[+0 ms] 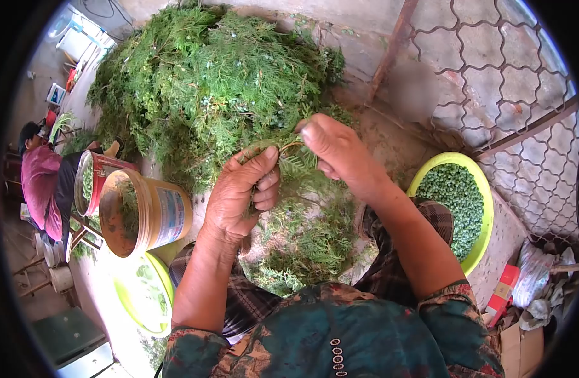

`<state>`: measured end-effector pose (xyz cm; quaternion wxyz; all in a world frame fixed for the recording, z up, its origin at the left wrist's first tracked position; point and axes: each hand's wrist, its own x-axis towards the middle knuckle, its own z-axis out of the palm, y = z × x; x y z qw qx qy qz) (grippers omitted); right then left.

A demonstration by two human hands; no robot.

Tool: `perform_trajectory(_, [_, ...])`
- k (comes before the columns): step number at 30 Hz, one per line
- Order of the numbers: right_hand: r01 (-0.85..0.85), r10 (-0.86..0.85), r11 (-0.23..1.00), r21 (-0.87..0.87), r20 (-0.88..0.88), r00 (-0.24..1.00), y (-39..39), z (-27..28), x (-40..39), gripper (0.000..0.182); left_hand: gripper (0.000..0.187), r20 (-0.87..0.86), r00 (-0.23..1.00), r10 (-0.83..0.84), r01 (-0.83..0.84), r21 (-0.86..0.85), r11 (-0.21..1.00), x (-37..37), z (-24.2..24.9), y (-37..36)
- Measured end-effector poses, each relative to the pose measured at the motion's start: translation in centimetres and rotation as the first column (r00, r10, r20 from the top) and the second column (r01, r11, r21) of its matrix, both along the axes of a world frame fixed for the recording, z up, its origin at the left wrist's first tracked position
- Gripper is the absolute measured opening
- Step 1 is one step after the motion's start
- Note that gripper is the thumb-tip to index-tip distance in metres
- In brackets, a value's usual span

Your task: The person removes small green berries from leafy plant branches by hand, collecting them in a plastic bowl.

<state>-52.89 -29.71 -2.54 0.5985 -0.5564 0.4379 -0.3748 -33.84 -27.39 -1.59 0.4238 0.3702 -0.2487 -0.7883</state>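
My left hand [242, 189] is closed around the stem end of a green conifer sprig [294, 157], thumb pressed against the fingers. Just to the right, my right hand [341, 151] pinches the same sprig between thumb and forefinger; its other fingers are curled in. Thin fronds hang between the two hands. Behind them rises a big heap of conifer branches [220, 82] dotted with small pale cones. Below, between my knees, loose clippings [308, 249] cover the floor. Whether a cone sits between my right fingertips is hidden.
A yellow-green basin [488, 211] of small green cones [450, 195] stands at my right. On the left are a tan bucket [170, 214], a red bucket [107, 165] and another bright basin [162, 283]. A seated person [44, 176] is farther left. Wire mesh [497, 69] leans at right.
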Motion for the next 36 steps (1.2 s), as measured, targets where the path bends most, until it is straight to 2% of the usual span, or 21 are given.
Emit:
perform_trajectory(2, [-0.041,0.041,0.999,0.009,0.034,0.999,0.0,0.3,0.5,0.048,0.009,-0.011,1.0,-0.021,0.021,-0.004,1.0,0.0,0.1,0.1])
perform_trajectory(3, [-0.023,0.027,0.999,-0.037,0.112,0.993,-0.1,0.4,0.9,0.039,0.009,-0.01,1.0,-0.02,0.02,-0.005,1.0,-0.3,0.5,0.1])
perform_trajectory(5, [-0.007,0.015,0.998,-0.067,0.127,0.992,-0.3,0.1,0.8,0.036,0.014,0.229,0.973,0.037,-0.043,0.023,0.999,-1.2,1.3,0.3])
perform_trajectory(6, [0.01,0.004,0.995,-0.095,0.142,0.99,-0.4,-0.1,0.8,0.034,0.014,0.229,0.973,0.037,-0.044,0.026,0.999,-1.1,1.0,0.4])
perform_trajectory(7, [0.009,0.004,0.996,-0.092,0.141,0.99,-0.5,-0.6,0.9,0.034,0.016,0.397,0.918,0.002,0.059,-0.142,0.988,-1.0,0.5,0.5])
perform_trajectory(8, [0.031,-0.016,0.978,-0.209,0.069,0.997,-0.6,-1.3,1.2,0.03,0.019,0.556,0.831,0.001,0.188,-0.282,0.941,-0.9,0.1,0.7])
perform_trajectory(9, [0.043,-0.046,0.946,-0.323,0.0,0.999,-0.6,-1.6,1.4,0.027,0.022,0.574,0.812,0.101,0.225,-0.469,0.854,-1.6,-0.2,0.5])
perform_trajectory(10, [0.044,-0.046,0.947,-0.318,0.002,0.999,-0.4,-1.6,1.5,0.027,0.022,0.576,0.812,0.098,0.226,-0.464,0.856,-1.5,-0.6,0.5])
perform_trajectory(12, [-0.05,0.007,0.959,-0.279,-0.156,0.988,-0.1,-1.4,1.5,0.021,0.022,0.608,0.793,0.04,0.28,-0.421,0.863,-1.2,-1.1,0.5])
perform_trajectory(14, [-0.034,0.003,0.963,-0.269,-0.112,0.994,0.0,-1.4,1.5,0.017,0.02,0.529,0.848,-0.029,0.241,-0.337,0.91,-1.1,-0.9,0.5])
perform_trajectory(16, [0.041,-0.016,0.98,-0.194,0.126,0.992,0.2,-0.8,1.6,0.024,0.017,0.422,0.905,-0.045,0.153,-0.226,0.962,-1.4,-0.2,0.4])
perform_trajectory(17, [0.045,-0.021,0.981,-0.191,0.127,0.992,0.2,-0.6,1.3,0.024,0.017,0.423,0.905,-0.049,0.157,-0.223,0.962,-1.4,-0.4,0.3])
perform_trajectory(19, [0.188,-0.185,0.973,-0.134,0.032,0.982,-0.2,-0.4,0.1,0.028,0.016,0.374,0.919,-0.123,0.197,-0.168,0.966,-1.2,-1.0,0.3])
perform_trajectory(21, [0.434,-0.434,0.9,0.035,0.141,0.89,-1.9,0.0,-2.9,0.027,0.017,0.355,0.93,-0.093,0.139,-0.106,0.985,-1.0,0.7,1.2])
perform_trajectory(23, [0.458,-0.467,0.882,0.111,0.338,0.817,-3.1,0.2,-6.1,0.023,0.02,0.346,0.938,0.003,0.02,-0.062,0.998,-0.5,0.9,1.2])
perform_trajectory(25, [0.448,-0.466,0.882,0.145,0.401,0.789,-3.2,0.0,-6.1,0.022,0.022,0.311,0.95,-0.026,0.052,-0.076,0.996,0.4,0.5,0.7])
perform_trajectory(27, [-0.013,-0.196,0.94,0.342,0.57,0.798,-2.4,-1.1,-5.1,0.022,0.027,0.272,0.961,-0.057,0.086,-0.096,0.992,0.7,0.1,0.5])
perform_trajectory(30, [-0.064,-0.285,0.869,0.491,0.602,0.746,-1.1,-1.1,-3.1,0.028,0.026,0.216,0.974,-0.072,0.089,-0.072,0.993,0.7,0.2,0.5])
perform_trajectory(31, [-0.165,-0.216,0.869,0.467,0.658,0.722,-1.5,-1.8,-3.2,0.038,0.026,0.214,0.974,-0.07,0.088,-0.074,0.993,0.7,0.1,0.4])
perform_trajectory(34, [-0.17,-0.255,0.84,0.516,0.651,0.715,-1.2,-1.9,-2.7,0.043,0.024,0.248,0.969,-0.019,0.045,-0.099,0.994,0.4,-0.2,0.1])
perform_trajectory(36, [-0.206,-0.228,0.846,0.492,0.682,0.695,-1.3,-2.1,-2.8,0.048,0.022,0.338,0.916,0.217,-0.217,-0.038,0.975,-0.1,-0.5,-0.2])
